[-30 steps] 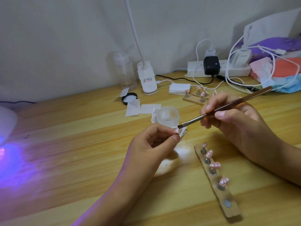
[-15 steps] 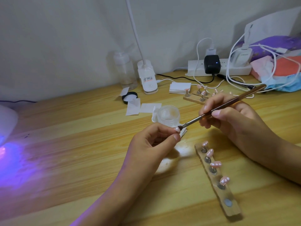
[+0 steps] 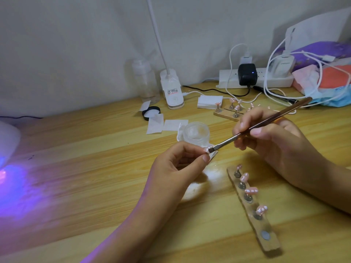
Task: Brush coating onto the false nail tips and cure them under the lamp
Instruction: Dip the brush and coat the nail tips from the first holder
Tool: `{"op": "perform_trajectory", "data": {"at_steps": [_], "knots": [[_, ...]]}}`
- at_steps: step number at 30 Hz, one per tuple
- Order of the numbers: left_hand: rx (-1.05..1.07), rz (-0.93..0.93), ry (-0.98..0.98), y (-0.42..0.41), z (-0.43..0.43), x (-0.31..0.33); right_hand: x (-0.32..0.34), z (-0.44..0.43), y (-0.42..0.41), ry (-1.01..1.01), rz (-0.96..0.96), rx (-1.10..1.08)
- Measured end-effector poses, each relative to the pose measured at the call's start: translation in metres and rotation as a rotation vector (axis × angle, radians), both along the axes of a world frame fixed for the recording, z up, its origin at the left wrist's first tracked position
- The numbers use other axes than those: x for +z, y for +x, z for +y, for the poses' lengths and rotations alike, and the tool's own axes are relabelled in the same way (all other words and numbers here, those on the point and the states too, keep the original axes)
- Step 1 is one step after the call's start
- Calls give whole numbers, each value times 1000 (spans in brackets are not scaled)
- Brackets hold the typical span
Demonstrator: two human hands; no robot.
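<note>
Brush advanced, bristles down-left, right grip clamping it, left grip pinching nail tip

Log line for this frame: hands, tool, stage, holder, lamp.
left hand: pinches nail tip | right hand: holds brush, bristles on tip | stage: coating | wooden holder: four tips, one slot empty | lamp: glowing purple

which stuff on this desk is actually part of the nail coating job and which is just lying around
In use: brush, held by right hand; nail tip pinched in left hand; clear jar; wooden strip with four more tips; glowing curing lamp.
Lying about: power strip, clear bottle, desk lamp base, face mask.
</note>
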State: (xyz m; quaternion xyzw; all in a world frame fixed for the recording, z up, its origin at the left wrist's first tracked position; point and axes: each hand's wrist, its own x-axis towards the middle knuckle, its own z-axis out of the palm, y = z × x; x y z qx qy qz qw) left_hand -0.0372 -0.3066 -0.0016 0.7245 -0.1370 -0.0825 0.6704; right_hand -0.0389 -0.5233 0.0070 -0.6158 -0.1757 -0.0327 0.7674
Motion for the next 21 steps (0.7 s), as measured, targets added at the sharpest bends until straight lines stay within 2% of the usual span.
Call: {"op": "perform_trajectory", "data": {"at_steps": [21], "knots": [[-2, -2, 11, 0, 0, -1, -1, 1, 2, -122, 13, -165]]}}
